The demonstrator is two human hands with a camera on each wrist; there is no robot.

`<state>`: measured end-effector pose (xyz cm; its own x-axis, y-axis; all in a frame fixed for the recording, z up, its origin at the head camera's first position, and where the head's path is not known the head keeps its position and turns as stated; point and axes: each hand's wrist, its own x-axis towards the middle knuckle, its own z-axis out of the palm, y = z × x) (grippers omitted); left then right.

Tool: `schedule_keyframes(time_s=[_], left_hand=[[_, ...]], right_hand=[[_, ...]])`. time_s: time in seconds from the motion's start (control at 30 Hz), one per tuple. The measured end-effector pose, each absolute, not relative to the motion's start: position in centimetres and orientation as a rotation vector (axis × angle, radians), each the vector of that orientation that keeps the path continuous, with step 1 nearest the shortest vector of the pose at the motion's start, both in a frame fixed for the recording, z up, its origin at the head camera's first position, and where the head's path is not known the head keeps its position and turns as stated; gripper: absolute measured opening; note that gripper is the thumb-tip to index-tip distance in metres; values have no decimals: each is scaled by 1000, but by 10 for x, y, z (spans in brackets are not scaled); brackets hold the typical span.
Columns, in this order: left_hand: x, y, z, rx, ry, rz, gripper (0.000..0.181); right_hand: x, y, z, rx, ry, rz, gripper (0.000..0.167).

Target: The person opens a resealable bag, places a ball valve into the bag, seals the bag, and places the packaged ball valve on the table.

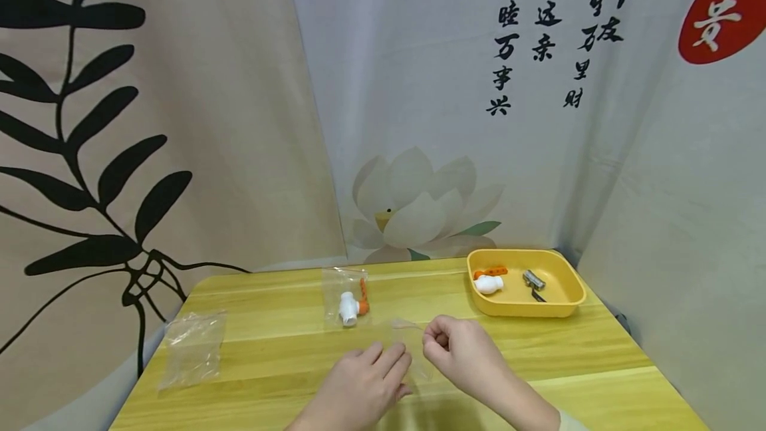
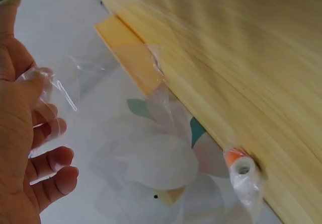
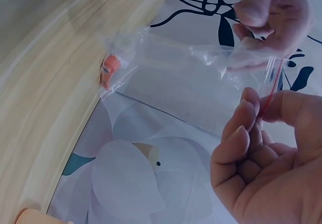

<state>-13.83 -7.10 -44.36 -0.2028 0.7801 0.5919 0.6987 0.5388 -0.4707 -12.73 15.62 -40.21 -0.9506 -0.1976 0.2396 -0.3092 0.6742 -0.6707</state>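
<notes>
Saw a clear bag spread between both grips, low over the worktop. Found the red seal line pinched in the right grip, between thumb and fingers. Noted the left grip with fingers parted and film lying against them; could not tell of any true pinch there.

Judged slipping the first risk: thin, slick film, perhaps only one sure hold. Suspected possible tearing beside the seal, from a hard one-sided pull. Feared loose film catching on the bagged valve just ahead and dragging it along.

Containers next. Made out no contents in the held bag. Noted a second clear bag flat beyond the left grip, with the white-and-orange valve inside. Spotted a crumpled bag far left; saw nothing in it. Logged a yellow tray at far right: white piece and orange lever in its left half, silver fitting apart from them, rightward. Rated spilling there unlikely, barring a forearm knock.
</notes>
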Motion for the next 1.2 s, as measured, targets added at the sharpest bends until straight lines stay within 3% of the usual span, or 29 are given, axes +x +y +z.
schedule_keyframes(time_s=[0.23,0.47,0.57,0.73,0.8,0.97,1.2], left_hand=[[-140,-80,-443,-1201,-1899,80,55],[-144,-85,-434,-1251,-1887,72,41],[-145,-84,-430,-1274,-1880,58,45],[-149,-83,-427,-1304,-1861,38,41],[-150,-83,-427,-1312,-1847,20,39],[-150,-82,-426,-1332,-1832,-31,49],[-148,-81,-423,-1394,-1812,-92,45]], right_hand=[[-128,159,-402,370,-2767,1027,20],[-128,166,-399,417,-2826,838,17],[-128,167,-398,545,-2790,809,7],[-128,166,-401,993,-2517,617,41],[-128,165,-403,1146,-2393,522,45],[-129,167,-408,1284,-2280,416,43],[-134,171,-410,1430,-2215,327,41]])
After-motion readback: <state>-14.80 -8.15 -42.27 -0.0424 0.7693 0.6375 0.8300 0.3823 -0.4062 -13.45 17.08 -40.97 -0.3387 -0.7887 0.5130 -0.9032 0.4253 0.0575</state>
